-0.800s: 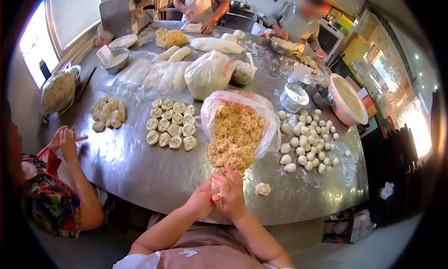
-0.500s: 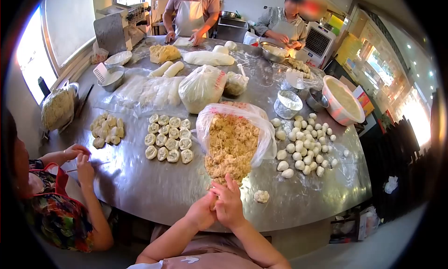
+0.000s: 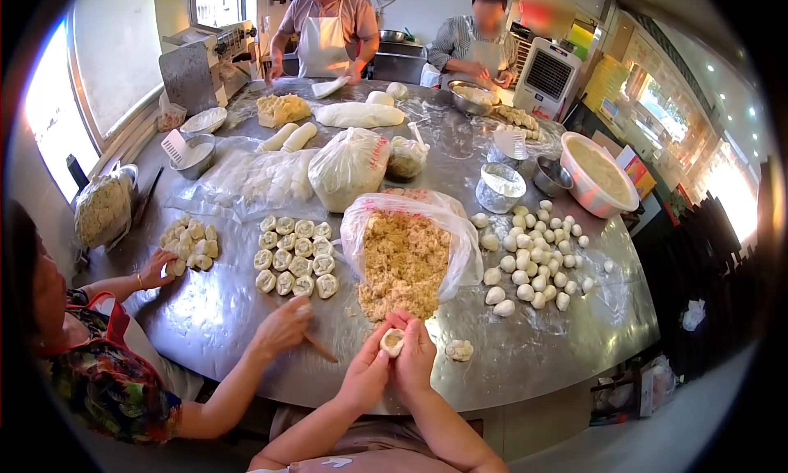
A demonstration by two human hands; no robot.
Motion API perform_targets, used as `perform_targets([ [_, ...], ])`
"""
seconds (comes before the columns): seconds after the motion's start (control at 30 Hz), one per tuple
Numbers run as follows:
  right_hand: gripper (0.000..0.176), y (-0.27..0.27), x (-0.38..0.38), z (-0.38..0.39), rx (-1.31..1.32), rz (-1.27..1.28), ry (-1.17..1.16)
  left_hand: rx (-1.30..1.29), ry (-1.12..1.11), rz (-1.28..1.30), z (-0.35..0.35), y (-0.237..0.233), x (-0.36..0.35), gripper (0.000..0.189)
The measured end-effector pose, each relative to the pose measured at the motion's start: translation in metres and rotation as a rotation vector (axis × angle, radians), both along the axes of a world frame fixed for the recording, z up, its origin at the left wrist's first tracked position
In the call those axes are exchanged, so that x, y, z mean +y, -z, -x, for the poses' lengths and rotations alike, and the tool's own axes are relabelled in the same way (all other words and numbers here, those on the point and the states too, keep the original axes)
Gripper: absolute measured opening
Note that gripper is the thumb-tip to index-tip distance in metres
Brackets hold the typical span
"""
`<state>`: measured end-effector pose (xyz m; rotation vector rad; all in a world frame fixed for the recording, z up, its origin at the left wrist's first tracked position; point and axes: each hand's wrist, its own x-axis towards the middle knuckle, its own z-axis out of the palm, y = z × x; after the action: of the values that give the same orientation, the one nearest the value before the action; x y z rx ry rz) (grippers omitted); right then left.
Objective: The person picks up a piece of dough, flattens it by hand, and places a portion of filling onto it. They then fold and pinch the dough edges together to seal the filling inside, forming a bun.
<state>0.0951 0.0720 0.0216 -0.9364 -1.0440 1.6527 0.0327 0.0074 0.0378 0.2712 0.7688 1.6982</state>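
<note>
A small round dough wrapper (image 3: 392, 342) with brownish filling in its centre is held up in front of me. My left hand (image 3: 368, 369) is closed around its left side, thumb at the rim. My right hand (image 3: 414, 360) closes on the other side, its fingertips meeting the left ones behind the dough. Just beyond my fingers, crumbly brown filling (image 3: 404, 255) spills from an open plastic bag (image 3: 355, 227). A lumpy pale dough piece (image 3: 459, 350) lies on the table to the right of my right hand.
At left, a co-worker's one hand (image 3: 156, 268) touches cut dough pieces (image 3: 194, 241); the other (image 3: 281, 327) is near a wooden stick (image 3: 320, 347) and rows of pleated dough rounds (image 3: 283, 261). Dough balls (image 3: 525, 264) lie at right. Two people work across the metal table (image 3: 525, 342).
My hands have turned, exposing the filled wrapper. The left co-worker's hands have parted, one reaching to the dough pieces, the other toward the pleated rounds. The view has shifted slightly.
</note>
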Motion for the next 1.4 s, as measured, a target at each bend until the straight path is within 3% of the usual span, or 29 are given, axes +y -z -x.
perform_targets([
  [0.1, 0.061, -0.017, -0.013, 0.002, 0.025, -0.141, -0.067, 0.383, -0.078, -0.030, 0.001, 0.021, 0.002, 0.031],
  [0.13, 0.069, -0.009, -0.010, -0.005, -0.004, -0.239, -0.216, 0.511, -0.101, -0.031, 0.007, 0.030, 0.002, 0.029],
  [0.2, 0.070, -0.008, -0.017, -0.004, -0.024, -0.252, -0.249, 0.675, -0.167, -0.009, 0.009, 0.026, 0.000, 0.025],
  [0.27, 0.072, 0.006, -0.022, 0.000, -0.014, -0.254, -0.241, 1.022, -0.274, -0.065, 0.010, 0.021, 0.002, 0.029],
  [0.37, 0.059, -0.006, -0.023, -0.001, 0.058, -0.047, -0.336, 1.401, -0.317, -0.145, 0.018, 0.007, 0.003, 0.046],
  [0.4, 0.051, -0.004, -0.021, -0.004, -0.076, -0.028, -0.321, 1.502, -0.310, -0.167, 0.020, 0.005, 0.002, 0.054],
  [0.47, 0.036, 0.002, -0.015, -0.011, -0.346, 0.009, -0.292, 1.280, -0.250, -0.200, 0.019, 0.013, -0.001, 0.065],
  [0.57, 0.024, -0.006, -0.013, -0.014, -0.329, -0.167, -0.212, 0.837, -0.080, -0.249, 0.021, 0.049, 0.000, 0.082],
  [0.6, 0.020, -0.013, -0.013, -0.017, -0.494, -0.394, -0.199, 0.759, -0.008, -0.232, 0.023, 0.053, -0.001, 0.085],
  [0.7, 0.030, -0.020, -0.018, -0.013, -0.548, -0.620, -0.217, 0.708, 0.199, -0.104, 0.031, 0.051, -0.005, 0.094],
  [0.73, 0.050, 0.001, -0.012, -0.012, -0.513, -0.830, -0.211, 0.631, 0.262, -0.094, 0.033, 0.047, -0.008, 0.098],
  [0.77, 0.053, 0.005, -0.011, -0.016, -0.576, -0.843, -0.177, 0.553, 0.325, -0.084, 0.035, 0.042, -0.011, 0.102],
  [0.83, 0.062, -0.008, -0.007, -0.021, -0.702, -0.868, -0.112, 0.650, 0.423, -0.121, 0.033, 0.024, -0.015, 0.108],
  [0.87, 0.067, -0.002, -0.004, -0.022, -0.657, -0.719, -0.194, 0.825, 0.461, -0.167, 0.027, 0.009, -0.014, 0.109],
  [0.93, 0.063, -0.001, -0.002, -0.023, -0.801, -0.772, -0.315, 1.236, 0.502, -0.196, 0.018, 0.002, -0.020, 0.103],
  [0.97, 0.061, -0.001, 0.000, -0.023, -0.872, -0.799, -0.376, 1.243, 0.457, -0.190, 0.015, 0.003, -0.022, 0.099],
  [1.1, 0.057, 0.004, 0.028, -0.022, -0.851, -0.506, -0.366, 1.228, 0.367, -0.204, 0.008, 0.008, -0.027, 0.091],
  [1.23, 0.053, -0.022, -0.016, -0.018, -0.732, -0.940, -0.297, 1.252, 0.441, -0.124, 0.016, 0.003, -0.016, 0.090],
  [1.27, 0.054, -0.021, -0.016, -0.017, -0.751, -0.954, -0.290, 1.210, 0.374, -0.182, 0.014, 0.002, -0.016, 0.087],
  [1.37, 0.056, 0.005, 0.028, -0.018, -0.609, -0.365, -0.318, 1.311, 0.422, -0.091, 0.002, -0.011, -0.024, 0.080],
  [1.4, 0.058, -0.001, 0.035, -0.024, -0.669, -0.303, -0.318, 1.185, 0.331, -0.180, -0.004, -0.012, -0.022, 0.074],
])
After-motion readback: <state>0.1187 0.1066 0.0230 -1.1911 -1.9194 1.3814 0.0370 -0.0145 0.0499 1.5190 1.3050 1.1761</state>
